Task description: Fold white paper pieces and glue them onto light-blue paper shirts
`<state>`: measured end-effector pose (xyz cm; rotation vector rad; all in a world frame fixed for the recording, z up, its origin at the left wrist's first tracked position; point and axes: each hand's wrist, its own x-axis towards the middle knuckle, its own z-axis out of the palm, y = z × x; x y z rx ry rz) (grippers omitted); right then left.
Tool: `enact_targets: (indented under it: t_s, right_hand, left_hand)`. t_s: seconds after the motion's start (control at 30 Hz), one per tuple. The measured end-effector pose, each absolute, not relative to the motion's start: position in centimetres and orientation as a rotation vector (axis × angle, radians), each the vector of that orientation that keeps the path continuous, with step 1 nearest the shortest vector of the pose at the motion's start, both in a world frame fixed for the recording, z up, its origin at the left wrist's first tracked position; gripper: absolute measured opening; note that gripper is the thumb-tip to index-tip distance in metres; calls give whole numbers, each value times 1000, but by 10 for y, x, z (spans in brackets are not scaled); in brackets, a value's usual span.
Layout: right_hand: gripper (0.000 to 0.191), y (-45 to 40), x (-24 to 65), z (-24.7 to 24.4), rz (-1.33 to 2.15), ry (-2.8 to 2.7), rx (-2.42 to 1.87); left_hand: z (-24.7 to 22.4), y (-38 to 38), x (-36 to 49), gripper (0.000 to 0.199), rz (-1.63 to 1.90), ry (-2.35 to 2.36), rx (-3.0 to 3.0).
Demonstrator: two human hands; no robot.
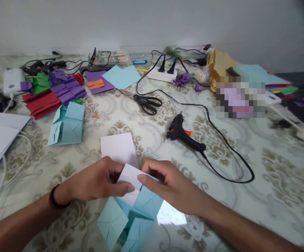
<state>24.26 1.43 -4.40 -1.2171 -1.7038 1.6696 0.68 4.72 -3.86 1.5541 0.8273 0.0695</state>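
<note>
My left hand (pixel 103 178) pinches a small folded white paper (pixel 130 175), thumb on top, near the middle front of the table. From the other side my right hand (pixel 165 180) grips the same white paper with its thumb, along with the edge of a light blue folded paper piece (pixel 136 211). That blue piece has several folded squares and is tilted toward me; the white paper lies over its upper part. Behind my hands a flat white paper (pixel 118 148) rests on the table. My fingertips beneath the papers are partly hidden.
A black hot glue gun (pixel 185 134) lies to the right, its cord looping over the patterned cloth. Black-handled scissors (pixel 146 103), another blue folded piece (pixel 68 124), purple folded papers (pixel 68 89) and a white power strip (pixel 162 73) lie farther back. White sheets (pixel 2 134) are at left.
</note>
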Motion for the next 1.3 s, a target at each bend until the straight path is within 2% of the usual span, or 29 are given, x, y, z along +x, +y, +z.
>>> enact_targets:
  t_s: [0.27, 0.6, 0.8, 1.07, 1.3]
  right_hand:
    - [26, 15, 242, -46, 1656, -1761, -1206]
    - [31, 13, 244, -45, 1605, -1717, -1202]
    - [29, 15, 243, -46, 1681, -1745, -1197]
    - [37, 14, 244, -45, 1674, -1569, -1246]
    - [26, 13, 244, -43, 1843, -1698, -1157]
  left_hand:
    - [-40, 44, 6, 33, 86, 832, 1611]
    - [-38, 45, 4, 31, 44, 818, 1664]
    - [-40, 43, 2, 30, 24, 790, 1700]
    - [-38, 48, 0, 41, 100, 803, 1638]
    - [-41, 44, 0, 37, 63, 674, 1761]
